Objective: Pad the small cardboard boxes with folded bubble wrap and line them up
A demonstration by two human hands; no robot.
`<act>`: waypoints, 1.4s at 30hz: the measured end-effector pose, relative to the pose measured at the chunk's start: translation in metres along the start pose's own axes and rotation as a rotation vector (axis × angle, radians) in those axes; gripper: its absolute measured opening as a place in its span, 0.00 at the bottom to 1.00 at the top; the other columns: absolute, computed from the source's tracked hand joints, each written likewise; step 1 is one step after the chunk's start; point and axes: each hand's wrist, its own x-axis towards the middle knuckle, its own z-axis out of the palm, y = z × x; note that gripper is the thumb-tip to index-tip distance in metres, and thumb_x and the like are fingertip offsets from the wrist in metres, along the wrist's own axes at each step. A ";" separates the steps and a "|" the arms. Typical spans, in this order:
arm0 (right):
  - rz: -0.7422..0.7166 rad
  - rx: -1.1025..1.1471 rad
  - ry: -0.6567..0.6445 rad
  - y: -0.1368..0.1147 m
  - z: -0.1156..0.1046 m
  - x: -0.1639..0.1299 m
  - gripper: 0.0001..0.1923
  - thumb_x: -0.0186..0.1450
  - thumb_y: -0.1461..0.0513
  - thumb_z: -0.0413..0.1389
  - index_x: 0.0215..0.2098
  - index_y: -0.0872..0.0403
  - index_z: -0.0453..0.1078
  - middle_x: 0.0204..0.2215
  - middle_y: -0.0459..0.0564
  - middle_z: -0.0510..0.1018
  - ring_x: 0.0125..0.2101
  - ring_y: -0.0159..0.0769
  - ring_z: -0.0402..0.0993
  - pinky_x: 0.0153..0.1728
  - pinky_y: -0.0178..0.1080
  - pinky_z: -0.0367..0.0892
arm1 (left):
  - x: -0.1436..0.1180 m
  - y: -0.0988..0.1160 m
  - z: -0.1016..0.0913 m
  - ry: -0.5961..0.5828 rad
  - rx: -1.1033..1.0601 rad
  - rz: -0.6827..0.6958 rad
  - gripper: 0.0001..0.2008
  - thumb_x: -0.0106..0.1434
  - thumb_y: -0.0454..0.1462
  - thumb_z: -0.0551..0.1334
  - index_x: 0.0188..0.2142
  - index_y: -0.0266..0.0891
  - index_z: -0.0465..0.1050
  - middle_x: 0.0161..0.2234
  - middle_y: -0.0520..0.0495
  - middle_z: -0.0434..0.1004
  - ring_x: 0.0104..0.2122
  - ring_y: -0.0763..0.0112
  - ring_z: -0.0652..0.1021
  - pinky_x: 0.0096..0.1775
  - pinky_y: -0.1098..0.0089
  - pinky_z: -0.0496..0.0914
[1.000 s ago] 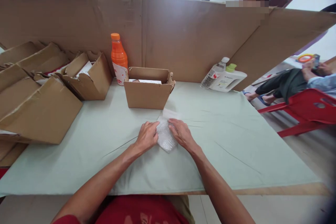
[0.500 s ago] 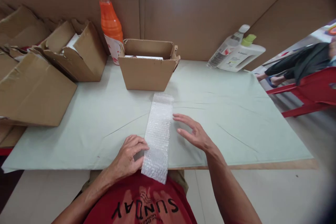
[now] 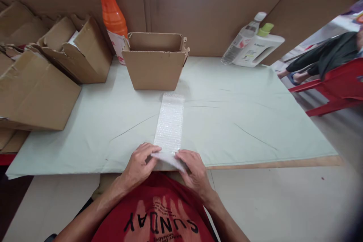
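A long strip of bubble wrap (image 3: 169,123) lies flat on the pale green table cover (image 3: 227,121), running from the near edge toward a small open cardboard box (image 3: 154,62). My left hand (image 3: 140,164) and my right hand (image 3: 191,168) both pinch the strip's near end at the table's front edge. The near end is folded under my fingers. The box's inside is mostly hidden from here.
An orange bottle (image 3: 112,17) stands behind the box on the left. Several open cardboard boxes (image 3: 39,72) crowd the left side. Two plastic bottles (image 3: 255,43) lean against the cardboard wall (image 3: 212,7). A seated person and a red chair (image 3: 337,87) are at right.
The bundled bubble wrap has been unrolled into a long strip toward me. My right hand came back from hovering beside it and now grips the near end with my left.
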 end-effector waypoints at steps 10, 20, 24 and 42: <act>0.070 -0.124 0.165 -0.012 -0.010 -0.013 0.22 0.69 0.64 0.55 0.61 0.48 0.64 0.42 0.52 0.79 0.44 0.44 0.75 0.48 0.49 0.70 | 0.015 0.000 0.012 -0.059 0.197 -0.385 0.30 0.60 0.35 0.60 0.63 0.39 0.64 0.26 0.56 0.72 0.26 0.70 0.73 0.32 0.71 0.65; -0.092 -0.234 -0.044 -0.007 0.009 -0.004 0.11 0.72 0.65 0.52 0.48 0.51 0.75 0.51 0.55 0.81 0.55 0.47 0.74 0.50 0.51 0.68 | 0.008 0.001 0.003 0.005 0.372 -0.204 0.27 0.63 0.38 0.62 0.62 0.37 0.65 0.36 0.48 0.78 0.32 0.66 0.77 0.39 0.66 0.71; -0.017 -0.108 -0.007 -0.008 0.006 -0.001 0.12 0.73 0.62 0.50 0.46 0.50 0.76 0.43 0.52 0.84 0.45 0.42 0.79 0.47 0.46 0.71 | -0.019 0.000 0.001 0.114 0.250 0.114 0.21 0.65 0.39 0.61 0.57 0.38 0.70 0.50 0.40 0.78 0.48 0.60 0.76 0.52 0.59 0.71; -0.127 -0.280 -0.098 -0.009 0.010 0.006 0.16 0.68 0.66 0.54 0.53 0.50 0.73 0.54 0.56 0.79 0.57 0.49 0.71 0.53 0.53 0.67 | -0.008 -0.004 0.009 0.139 0.321 -0.148 0.15 0.66 0.38 0.60 0.50 0.37 0.75 0.33 0.46 0.80 0.35 0.64 0.78 0.42 0.64 0.72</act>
